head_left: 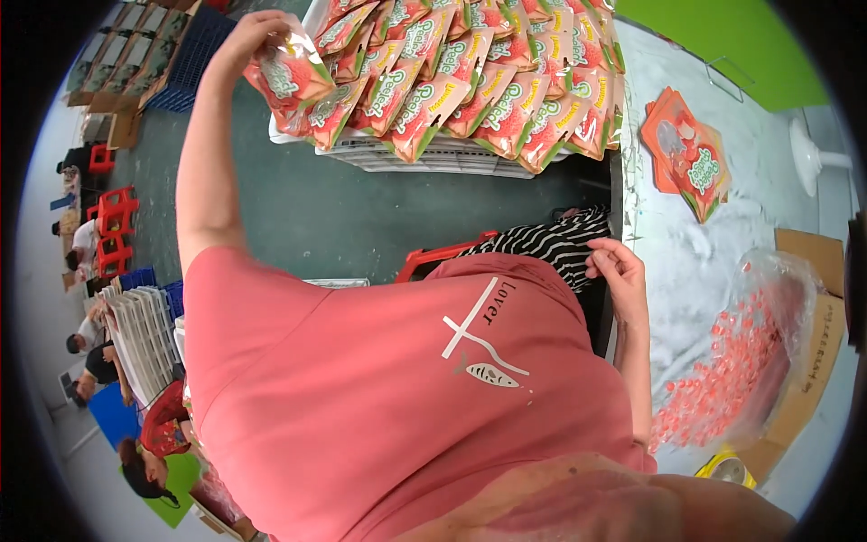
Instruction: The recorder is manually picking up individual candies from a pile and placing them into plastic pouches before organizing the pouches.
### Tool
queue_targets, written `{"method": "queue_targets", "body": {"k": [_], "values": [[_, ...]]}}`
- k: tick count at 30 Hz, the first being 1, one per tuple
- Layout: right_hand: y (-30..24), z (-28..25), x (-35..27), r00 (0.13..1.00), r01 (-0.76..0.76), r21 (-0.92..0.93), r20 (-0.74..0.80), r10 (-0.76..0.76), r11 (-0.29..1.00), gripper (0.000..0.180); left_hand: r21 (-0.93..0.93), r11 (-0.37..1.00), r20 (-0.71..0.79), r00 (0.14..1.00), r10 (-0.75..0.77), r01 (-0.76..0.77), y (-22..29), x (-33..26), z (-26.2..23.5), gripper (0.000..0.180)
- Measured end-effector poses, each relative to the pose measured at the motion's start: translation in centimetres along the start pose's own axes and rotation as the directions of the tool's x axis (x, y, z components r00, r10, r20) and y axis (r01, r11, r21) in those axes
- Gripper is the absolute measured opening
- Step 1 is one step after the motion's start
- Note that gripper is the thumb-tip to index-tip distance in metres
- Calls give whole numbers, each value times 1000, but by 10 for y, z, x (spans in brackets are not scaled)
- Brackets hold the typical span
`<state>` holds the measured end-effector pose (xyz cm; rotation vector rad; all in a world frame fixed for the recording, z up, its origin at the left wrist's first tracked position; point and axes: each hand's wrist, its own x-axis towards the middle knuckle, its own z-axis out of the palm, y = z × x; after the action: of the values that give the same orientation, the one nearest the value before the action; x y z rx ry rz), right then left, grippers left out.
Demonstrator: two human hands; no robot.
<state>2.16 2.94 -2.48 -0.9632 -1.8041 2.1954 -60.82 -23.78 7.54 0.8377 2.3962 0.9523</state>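
At the upper left my left hand (257,38) reaches out, its fingers closed on the top of a shiny red and green candy pouch (293,77). This pouch hangs over the corner of a white plastic crate (397,155). Rows of similar filled pouches (488,81) overlap inside the crate. By the table's near edge my right hand (621,271) is raised, its fingers curled in toward the thumb, and nothing shows between them. Closest to it on the table are a few flat orange-red pouches (686,154) and a heap of small red wrapped candies (727,370).
The candies spill from a clear plastic bag by an open cardboard box (804,352). A yellow round object (725,468) stands beside it. Left are stacked white crates (140,334), red stools (115,212), blue crates (185,63) and several people at work. A red stool edge (442,256) shows near me.
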Motion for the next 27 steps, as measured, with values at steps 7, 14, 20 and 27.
{"method": "queue_targets", "body": {"k": [7,14,20,27], "values": [[21,2,-19,992,-73,34,-96,76,997,17,8,981,-44,980,194,-194,-49,41,70,37],[29,5,-26,982,-93,66,-158,103,993,17,-253,960,-305,931,-199,122,-102,11,129,51],[35,9,-24,990,-75,35,-117,78,997,17,-564,805,-134,942,-308,183,-98,7,124,66],[40,15,-23,983,-96,75,-148,106,993,17,-445,879,-2,981,-193,172,-73,14,143,78]]}}
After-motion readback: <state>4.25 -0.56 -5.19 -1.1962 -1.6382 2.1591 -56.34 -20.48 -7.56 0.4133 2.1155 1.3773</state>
